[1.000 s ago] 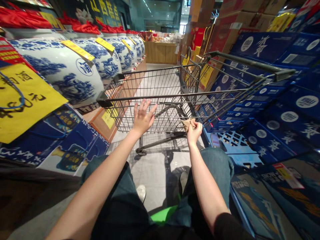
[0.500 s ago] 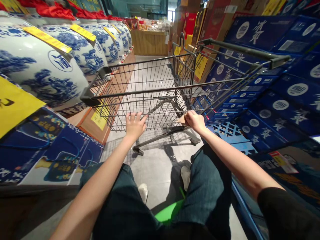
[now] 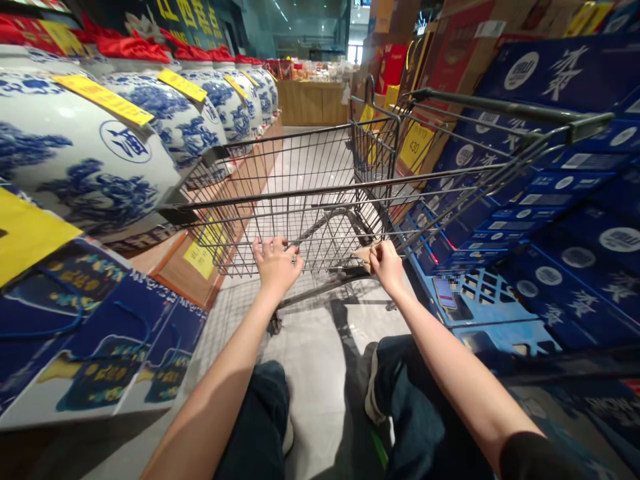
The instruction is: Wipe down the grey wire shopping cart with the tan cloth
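My left hand is curled over the near wire edge of a metal wire shopping cart, low in the view. My right hand pinches a crumpled tan scrap of paper or cloth against the same near edge of the cart. The scrap's folds stick out to the left of my fingers, and the rest is hidden in my grip. The cart's basket looks empty through the wires, and its wheeled base shows under my hands.
Blue-and-white porcelain jars with yellow tags line the left aisle side. Stacked blue boxes fill the right side, above a blue plastic pallet. A wooden counter stands at the aisle's far end. Tiled floor lies below the cart.
My left hand has gone from spread fingers above the cart to curled on its wire edge. My right hand has stayed on the tan scrap, and the view has shifted slightly.
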{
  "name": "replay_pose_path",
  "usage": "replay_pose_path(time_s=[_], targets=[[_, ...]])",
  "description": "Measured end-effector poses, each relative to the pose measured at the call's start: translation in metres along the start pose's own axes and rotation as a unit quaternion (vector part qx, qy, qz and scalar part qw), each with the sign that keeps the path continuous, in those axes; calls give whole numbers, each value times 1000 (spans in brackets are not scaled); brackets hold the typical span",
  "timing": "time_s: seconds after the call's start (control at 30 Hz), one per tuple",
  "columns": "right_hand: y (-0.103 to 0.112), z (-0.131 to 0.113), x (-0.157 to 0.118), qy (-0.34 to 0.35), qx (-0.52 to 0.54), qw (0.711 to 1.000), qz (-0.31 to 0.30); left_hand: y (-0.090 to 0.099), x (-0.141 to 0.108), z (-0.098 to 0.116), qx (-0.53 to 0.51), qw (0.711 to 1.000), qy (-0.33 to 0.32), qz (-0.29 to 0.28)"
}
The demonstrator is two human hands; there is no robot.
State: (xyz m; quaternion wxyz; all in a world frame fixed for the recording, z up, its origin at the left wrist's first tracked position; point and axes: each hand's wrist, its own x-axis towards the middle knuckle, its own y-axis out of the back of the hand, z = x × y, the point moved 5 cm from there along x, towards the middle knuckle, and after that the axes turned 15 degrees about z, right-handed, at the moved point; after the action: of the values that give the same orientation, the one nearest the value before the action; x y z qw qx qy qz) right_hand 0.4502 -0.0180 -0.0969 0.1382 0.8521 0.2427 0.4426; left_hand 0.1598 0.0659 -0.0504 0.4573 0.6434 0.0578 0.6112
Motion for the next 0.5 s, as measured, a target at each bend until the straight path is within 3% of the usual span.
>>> replay_pose_path(time_s=[0.1, 0.2, 0.33, 0.4, 0.5], targets=[[-15, 1, 13, -42, 43, 997, 45, -9, 6, -1, 2, 1000, 2, 21], [-29, 13, 29, -125, 78, 987, 71, -16, 11, 3, -4, 1000, 5, 16], [-38, 43, 49, -270, 139, 945, 124, -22, 18, 14, -17, 1000, 4, -8], [-34, 55, 62, -285, 151, 930, 175, -24, 22, 19, -21, 1000, -3, -17], [-26, 62, 77, -231, 158, 931, 234, -25, 26, 24, -16, 999, -30, -30]])
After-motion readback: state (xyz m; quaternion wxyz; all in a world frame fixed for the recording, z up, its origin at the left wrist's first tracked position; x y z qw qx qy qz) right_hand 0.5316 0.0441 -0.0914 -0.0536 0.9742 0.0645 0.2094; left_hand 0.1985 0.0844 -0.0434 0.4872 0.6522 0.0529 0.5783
